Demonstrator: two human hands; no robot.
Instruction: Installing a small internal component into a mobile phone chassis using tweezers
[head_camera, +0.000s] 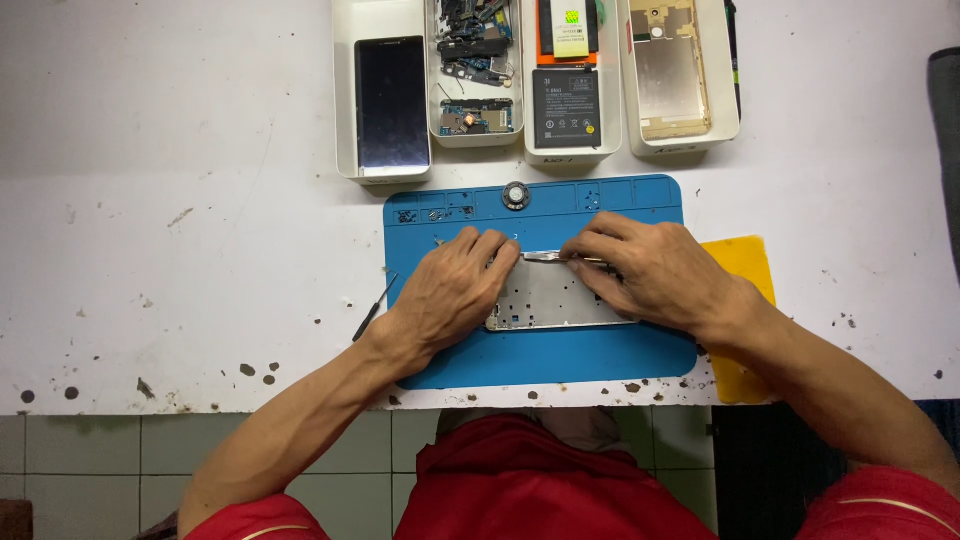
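A silver phone frame (548, 297) lies on a blue work mat (540, 355) at the table's front edge. My left hand (455, 290) rests on the frame's left end, fingers curled over its top corner. My right hand (650, 268) covers the frame's right side and pinches metal tweezers (548, 257), whose tips point left along the frame's top edge.
Four white trays stand behind the mat: one with a dark phone screen (392, 103), one with small circuit parts (474, 60), one with a black battery (565, 107), one with a gold back cover (668, 75). A thin black tool (373, 310) and a yellow card (745, 265) flank the mat.
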